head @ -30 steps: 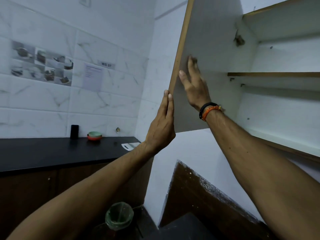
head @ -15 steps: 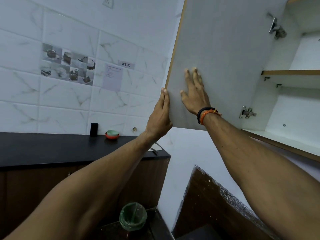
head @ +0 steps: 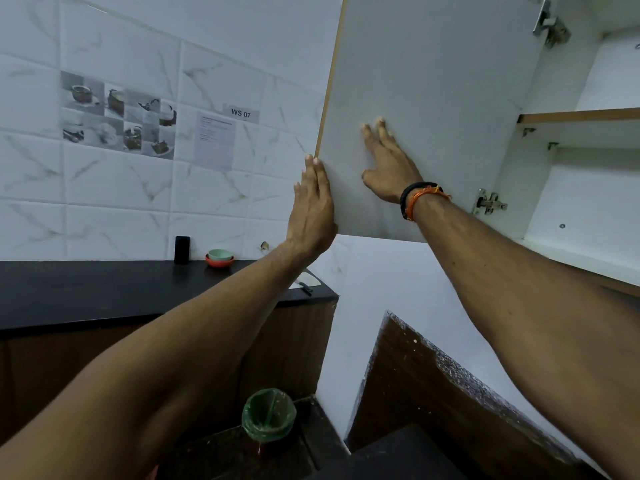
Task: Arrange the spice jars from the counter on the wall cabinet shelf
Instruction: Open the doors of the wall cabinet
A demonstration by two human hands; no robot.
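The wall cabinet's white door (head: 433, 81) stands swung open to the left. My left hand (head: 311, 209) lies flat with straight fingers against the door's outer wooden edge. My right hand (head: 388, 164), with a black and orange wristband, presses flat on the door's inner face. Inside the cabinet, a wood-edged shelf (head: 581, 116) and the white bottom board (head: 588, 258) show at the right, both bare where visible. No spice jars are in view.
A black counter (head: 104, 289) runs along the tiled wall at the left, bearing a black phone (head: 181, 249), stacked small bowls (head: 220, 258) and a knife (head: 306, 285). A bin with a green liner (head: 268, 415) stands on the floor below.
The door has swung further open to the left, showing both hinges and more of the cabinet inside. Both hands stayed flat on the door and moved with it.
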